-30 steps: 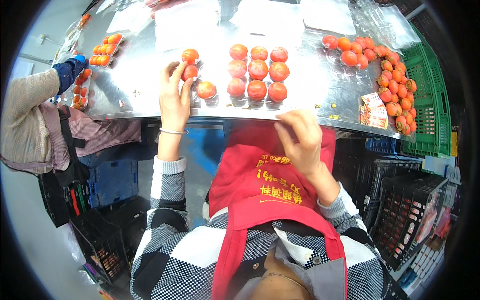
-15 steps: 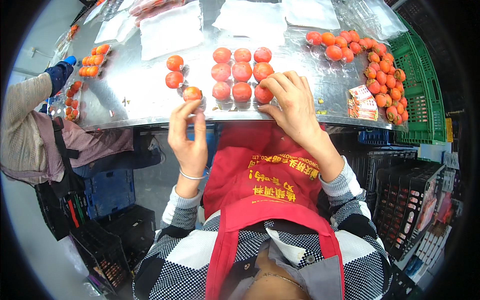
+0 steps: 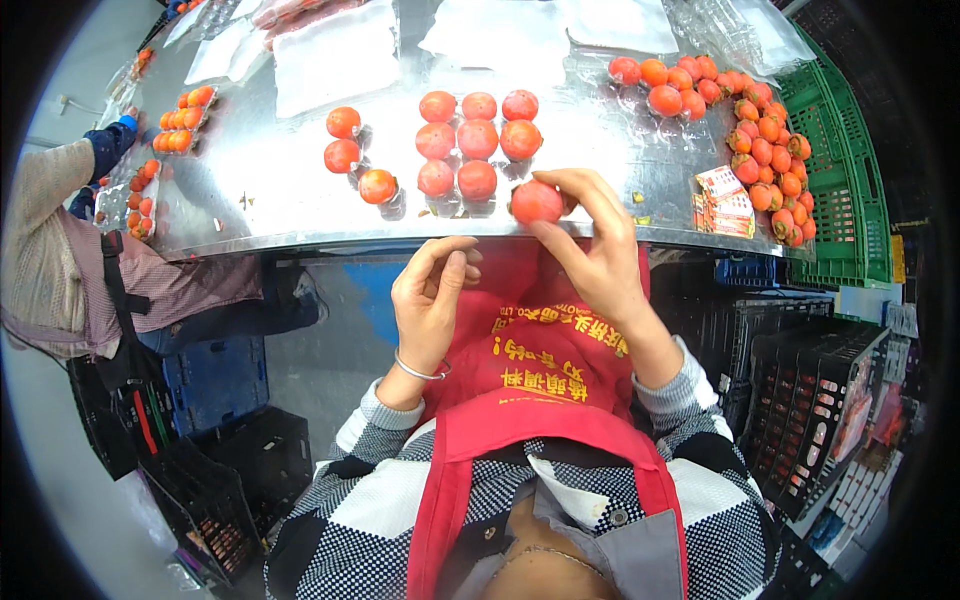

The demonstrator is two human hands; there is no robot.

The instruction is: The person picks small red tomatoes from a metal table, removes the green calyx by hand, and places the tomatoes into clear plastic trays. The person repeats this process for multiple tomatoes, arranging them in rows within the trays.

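Note:
My right hand (image 3: 600, 255) grips a red-orange round fruit (image 3: 532, 201), apparently a persimmon, at the table's front edge (image 3: 310, 236). My left hand (image 3: 428, 300) is just to the left, below the edge, fingers loosely bent and apart with nothing seen in them. Fruits in clear plastic packaging form rows (image 3: 477, 139) before me, with a gap at the front right. Three more (image 3: 341, 155) sit to their left, also with clear plastic. A heap of fruit (image 3: 762, 155) lies at the right beside a stack of printed labels (image 3: 722, 205).
Another person's sleeve (image 3: 50, 185) and blue-gloved hand reach in at the left, near packed fruit (image 3: 180, 120). White sheets (image 3: 330, 55) lie along the back. A green crate (image 3: 840, 180) stands right of the table; black crates (image 3: 810, 410) stand below.
My right hand has lifted the front-right fruit out of the rows and drawn it forward. My left hand has moved down and right from the three fruits to the table's edge.

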